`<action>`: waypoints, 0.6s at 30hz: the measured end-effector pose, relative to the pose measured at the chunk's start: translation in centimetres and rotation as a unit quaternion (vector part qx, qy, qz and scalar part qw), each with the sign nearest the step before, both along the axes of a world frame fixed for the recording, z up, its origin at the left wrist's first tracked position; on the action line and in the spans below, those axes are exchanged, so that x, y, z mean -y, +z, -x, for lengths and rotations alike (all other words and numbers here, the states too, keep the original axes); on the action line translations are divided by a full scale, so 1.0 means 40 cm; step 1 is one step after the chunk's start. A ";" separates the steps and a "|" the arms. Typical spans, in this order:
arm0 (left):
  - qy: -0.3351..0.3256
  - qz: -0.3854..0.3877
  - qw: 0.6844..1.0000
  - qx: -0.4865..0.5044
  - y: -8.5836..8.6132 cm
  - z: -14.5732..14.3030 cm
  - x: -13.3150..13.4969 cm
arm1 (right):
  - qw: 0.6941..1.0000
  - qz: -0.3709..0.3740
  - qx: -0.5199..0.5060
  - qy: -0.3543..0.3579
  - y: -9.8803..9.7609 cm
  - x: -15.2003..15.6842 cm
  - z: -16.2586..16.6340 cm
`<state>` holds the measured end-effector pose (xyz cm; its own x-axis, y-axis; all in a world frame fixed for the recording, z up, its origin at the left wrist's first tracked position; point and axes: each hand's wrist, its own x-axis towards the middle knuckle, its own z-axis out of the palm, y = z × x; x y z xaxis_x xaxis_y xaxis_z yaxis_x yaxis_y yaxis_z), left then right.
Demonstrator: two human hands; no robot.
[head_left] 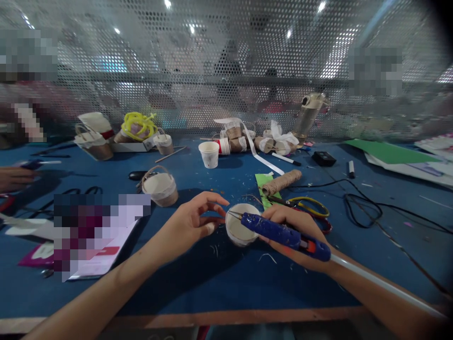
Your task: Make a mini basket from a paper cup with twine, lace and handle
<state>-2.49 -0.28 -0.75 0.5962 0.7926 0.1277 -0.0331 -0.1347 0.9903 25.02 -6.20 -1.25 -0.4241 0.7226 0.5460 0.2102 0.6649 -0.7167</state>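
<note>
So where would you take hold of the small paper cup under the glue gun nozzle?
Probably by its side wall, from the left. The paper cup stands upright, its round rim up, the glue gun nozzle lies over that rim, and the right hand blocks the right side. The left hand sits beside the free wall.

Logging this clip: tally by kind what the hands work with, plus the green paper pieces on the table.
glue gun: 1, in the right hand grip
paper cup: 1, by the left hand
green paper: 2, strip under the twine roll, sheet at far right
Total: 4
</note>
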 end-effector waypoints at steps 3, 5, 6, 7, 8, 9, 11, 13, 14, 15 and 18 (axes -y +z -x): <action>0.006 -0.001 1.000 -0.008 0.004 -0.002 0.000 | 1.000 -0.008 0.000 -0.001 0.002 0.001 0.001; 0.006 0.001 1.000 -0.019 0.007 -0.003 0.001 | 1.000 -0.011 0.000 0.000 0.005 0.001 0.000; 0.006 0.002 1.000 -0.026 0.007 -0.003 0.001 | 1.000 -0.012 0.000 0.001 0.006 0.001 0.000; 0.006 0.002 0.999 -0.033 0.007 -0.002 0.001 | 1.000 -0.011 0.001 0.003 0.007 0.001 0.000; 0.006 0.002 0.999 -0.037 0.007 -0.001 0.001 | 1.000 -0.010 0.002 0.003 0.008 0.001 0.000; 0.005 0.000 0.999 -0.038 0.006 0.000 0.001 | 1.000 -0.010 0.003 0.002 0.008 0.001 -0.001; -0.001 0.001 0.999 -0.033 0.003 0.002 0.001 | 1.000 -0.013 0.003 -0.001 0.007 0.000 -0.002; -0.005 0.003 0.999 -0.032 0.000 0.003 0.001 | 1.000 -0.014 0.001 -0.004 0.005 -0.001 -0.002; -0.006 0.004 0.999 -0.032 -0.001 0.004 0.001 | 1.000 -0.012 0.003 -0.003 0.005 -0.001 -0.002; -0.007 0.004 0.999 -0.031 -0.001 0.004 0.001 | 1.000 -0.009 0.006 -0.001 0.005 -0.001 -0.003; -0.013 -0.002 1.000 -0.019 0.000 0.004 0.001 | 1.000 -0.004 0.008 0.006 0.005 -0.001 -0.003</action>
<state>-2.63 -0.32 -0.74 0.6205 0.7769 0.1073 0.0008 -0.1375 0.9905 25.13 -6.17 -1.07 -0.4406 0.7132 0.5452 0.2135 0.6731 -0.7080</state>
